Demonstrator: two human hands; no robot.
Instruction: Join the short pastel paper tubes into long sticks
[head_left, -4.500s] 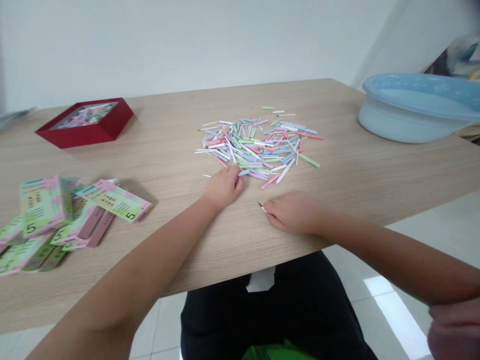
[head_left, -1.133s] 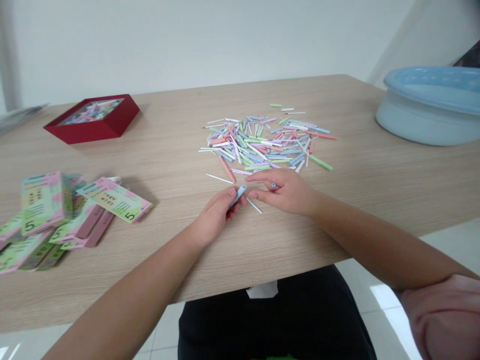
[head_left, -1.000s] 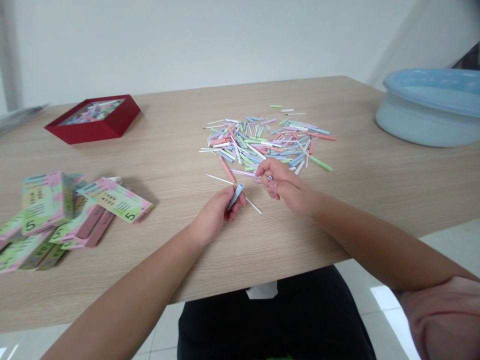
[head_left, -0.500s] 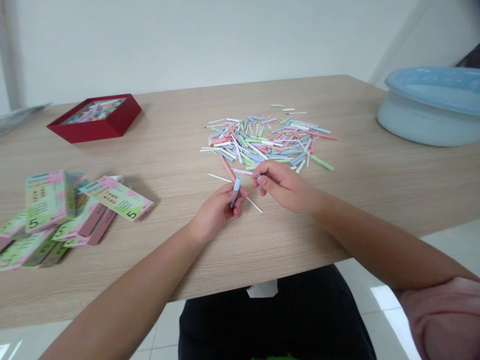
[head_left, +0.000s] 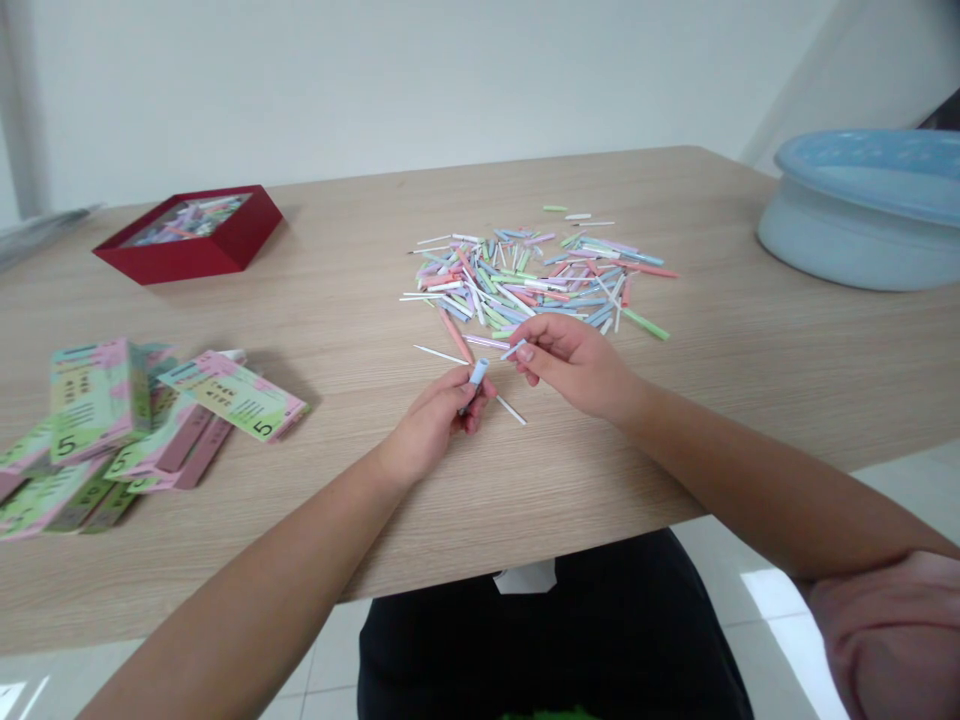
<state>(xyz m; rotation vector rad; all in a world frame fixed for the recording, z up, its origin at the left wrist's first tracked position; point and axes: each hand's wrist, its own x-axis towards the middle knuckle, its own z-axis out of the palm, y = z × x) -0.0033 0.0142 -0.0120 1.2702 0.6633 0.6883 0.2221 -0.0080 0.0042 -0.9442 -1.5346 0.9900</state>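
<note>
A pale-blue rounded plastic basin (head_left: 855,235) stands at the right of the wood-grain table (head_left: 337,290), pink-and-green rectangular cartons (head_left: 161,440) lie heaped at left, and a white wall (head_left: 450,80) rises behind.

Both hands (head_left: 433,418) hold blue pieces (head_left: 478,371) near a multicoloured pile (head_left: 517,290) on the table (head_left: 337,310).

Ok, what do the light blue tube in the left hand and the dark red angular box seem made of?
Light blue tube: probably plastic, smooth and satin, judging by its neat round end and straight sides, though it shows small.
Dark red angular box: likely stiff cardboard, matte, since its walls are flat and edges crisp.
</note>
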